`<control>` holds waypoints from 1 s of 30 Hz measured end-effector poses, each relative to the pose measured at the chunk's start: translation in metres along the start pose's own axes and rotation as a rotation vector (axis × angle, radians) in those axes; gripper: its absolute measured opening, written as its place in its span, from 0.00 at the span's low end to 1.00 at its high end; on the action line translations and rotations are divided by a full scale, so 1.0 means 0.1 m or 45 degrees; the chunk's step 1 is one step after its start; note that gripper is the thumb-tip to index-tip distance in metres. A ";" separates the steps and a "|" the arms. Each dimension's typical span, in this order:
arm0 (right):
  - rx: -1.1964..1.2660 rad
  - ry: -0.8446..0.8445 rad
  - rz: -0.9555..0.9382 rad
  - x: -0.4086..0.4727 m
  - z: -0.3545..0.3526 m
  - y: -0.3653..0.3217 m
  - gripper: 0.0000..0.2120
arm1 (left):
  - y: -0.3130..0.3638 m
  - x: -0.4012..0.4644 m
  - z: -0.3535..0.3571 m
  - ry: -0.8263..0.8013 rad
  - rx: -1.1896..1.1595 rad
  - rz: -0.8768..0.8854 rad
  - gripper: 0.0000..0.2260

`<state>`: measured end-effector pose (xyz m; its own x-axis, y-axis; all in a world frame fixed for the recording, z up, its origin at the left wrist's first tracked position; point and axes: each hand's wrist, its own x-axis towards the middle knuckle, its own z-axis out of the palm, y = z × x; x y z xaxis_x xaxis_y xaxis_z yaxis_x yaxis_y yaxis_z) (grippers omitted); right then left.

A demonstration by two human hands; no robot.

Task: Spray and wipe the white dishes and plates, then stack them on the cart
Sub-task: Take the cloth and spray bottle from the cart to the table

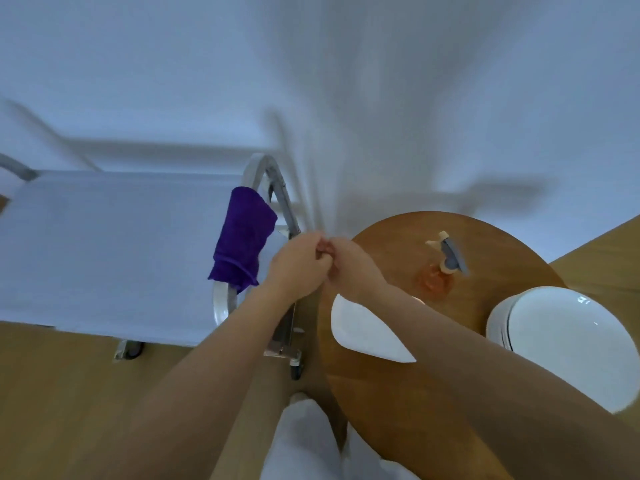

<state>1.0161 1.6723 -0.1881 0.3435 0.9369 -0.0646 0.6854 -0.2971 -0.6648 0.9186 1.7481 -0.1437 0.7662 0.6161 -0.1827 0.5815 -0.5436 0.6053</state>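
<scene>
Cart point(104, 244) on the left, purple cloth point(244, 240) draped over its handle. Left hand point(298, 268) and right hand point(349, 261) are clenched together, holding nothing. Right, on the round desk point(391, 393): spray bottle point(445, 261) far, one dish point(367, 332) and stacked plates point(561, 344) near.

White dishes, spray bottle, cloth and cart

A stack of white plates point(568, 344) and a single white dish point(363, 330) are set on the round table beside an orange spray bottle point(438, 271); a purple cloth point(244, 240) is draped over the cart point(104, 251) rail.

Dining room: steel cart point(256, 174), plates point(561, 341), wooden table point(391, 393)
</scene>
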 end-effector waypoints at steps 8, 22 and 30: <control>0.961 -0.017 0.643 0.50 0.59 -0.93 0.17 | -0.83 -0.30 -0.72 0.349 -0.045 -0.129 0.10; 1.486 0.227 0.953 0.82 0.79 -1.10 0.28 | -1.14 -0.22 -0.92 0.269 -0.001 0.147 0.16; 1.578 0.276 0.843 0.77 0.45 -1.17 0.10 | -0.99 -0.06 -0.84 0.400 0.042 0.159 0.19</control>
<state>0.9338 1.7878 -0.1484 0.5411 0.6107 -0.5781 -0.5963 -0.2062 -0.7759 0.8338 1.8460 -0.1375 0.7133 0.6863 0.1423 0.5009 -0.6412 0.5813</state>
